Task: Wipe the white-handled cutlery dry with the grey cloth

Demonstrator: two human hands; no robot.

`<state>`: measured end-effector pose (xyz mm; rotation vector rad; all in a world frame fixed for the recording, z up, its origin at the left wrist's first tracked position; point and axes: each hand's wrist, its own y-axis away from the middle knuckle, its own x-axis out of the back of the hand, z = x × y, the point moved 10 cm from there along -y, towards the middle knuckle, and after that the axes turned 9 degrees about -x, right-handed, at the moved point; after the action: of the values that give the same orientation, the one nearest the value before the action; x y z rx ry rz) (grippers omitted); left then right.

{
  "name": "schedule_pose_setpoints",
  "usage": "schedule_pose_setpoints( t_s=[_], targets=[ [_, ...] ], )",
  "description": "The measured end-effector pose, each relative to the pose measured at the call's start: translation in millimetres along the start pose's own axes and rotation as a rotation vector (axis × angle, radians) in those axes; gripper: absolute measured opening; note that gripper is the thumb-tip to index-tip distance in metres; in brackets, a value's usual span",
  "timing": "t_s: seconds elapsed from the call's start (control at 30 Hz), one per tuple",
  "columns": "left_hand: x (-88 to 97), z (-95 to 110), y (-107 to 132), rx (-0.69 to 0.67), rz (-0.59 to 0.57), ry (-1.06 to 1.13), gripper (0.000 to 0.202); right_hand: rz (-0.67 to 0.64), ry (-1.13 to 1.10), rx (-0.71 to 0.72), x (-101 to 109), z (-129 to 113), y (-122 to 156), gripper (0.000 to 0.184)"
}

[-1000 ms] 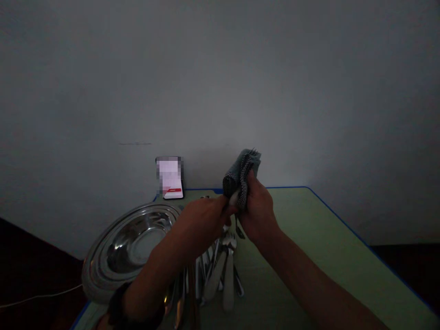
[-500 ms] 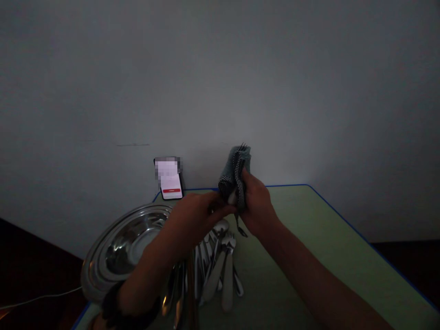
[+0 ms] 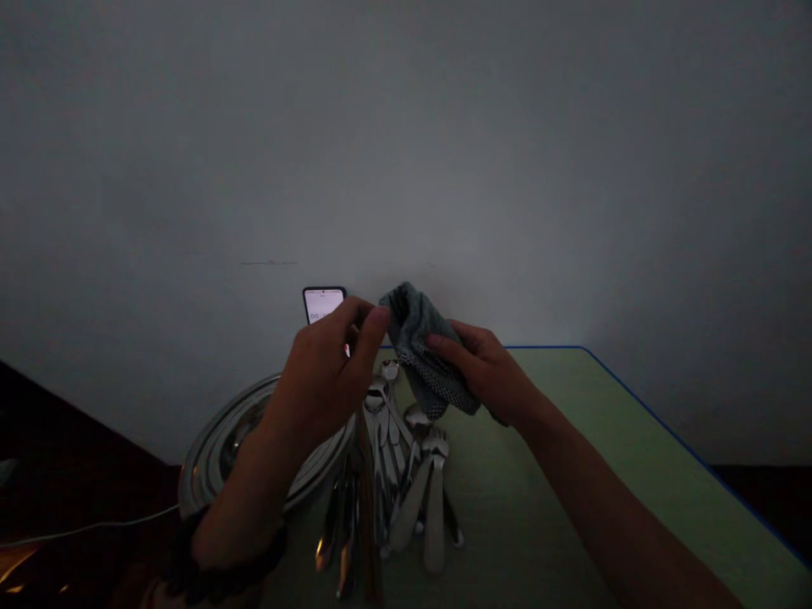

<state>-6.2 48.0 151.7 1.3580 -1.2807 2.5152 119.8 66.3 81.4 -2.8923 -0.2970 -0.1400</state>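
Both my hands are raised over a green table (image 3: 571, 474) in dim light. My right hand (image 3: 491, 376) grips a grey-blue checked cloth (image 3: 422, 355) from the right, fingers closed on it. My left hand (image 3: 326, 376) pinches the cloth's upper left edge with fingers and thumb. Whether a utensil is wrapped inside the cloth is hidden. Below the hands lies a pile of several metal spoons (image 3: 397, 474) on the table.
A large steel plate (image 3: 216, 457) sits at the table's left, partly behind my left arm. A phone (image 3: 323, 303) with a lit screen leans against the grey wall behind. A white cable (image 3: 82, 531) runs off left. The table has a blue edge.
The cloth has gone from bunched upright to spread lower between my hands. My left hand rose to the cloth's top edge. The white handle seen earlier in the cloth no longer shows.
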Motion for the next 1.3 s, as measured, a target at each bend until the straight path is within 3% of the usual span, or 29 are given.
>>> schedule_pose_setpoints(
  t_s=[0.2,0.47,0.7,0.87,0.93,1.03,1.13,1.23,1.3],
  targets=[
    [1.1,1,0,-0.066,-0.012,-0.059,0.023,-0.035,0.220,-0.014,-6,-1,1,0.029],
    [-1.1,2,1,-0.099,-0.036,-0.104,0.023,0.046,0.200,-0.045,2,3,-2,0.029],
    [-18.5,10,4,-0.197,-0.190,-0.053,0.023,0.142,0.157,0.010,13,-2,0,0.029],
    [-37.5,9,9,-0.217,-0.364,-0.009,0.022,0.289,0.019,0.082,37,-13,5,0.027],
    [-35.5,9,8,-0.222,-0.343,-0.024,0.021,0.188,0.056,0.027,32,-11,4,0.028],
    [-25.4,9,5,-0.233,-0.244,-0.073,0.021,-0.058,0.202,-0.070,8,-2,6,0.030],
    [-15.0,10,3,-0.240,-0.139,-0.134,0.021,-0.220,0.255,-0.033,-18,-3,11,0.029],
    [-7.5,10,2,-0.235,-0.071,-0.177,0.021,-0.236,0.198,0.001,-30,-4,11,0.027],
    [-2.6,9,2,-0.212,-0.036,-0.201,0.022,-0.174,0.146,-0.018,-28,-1,7,0.027]
  ],
)
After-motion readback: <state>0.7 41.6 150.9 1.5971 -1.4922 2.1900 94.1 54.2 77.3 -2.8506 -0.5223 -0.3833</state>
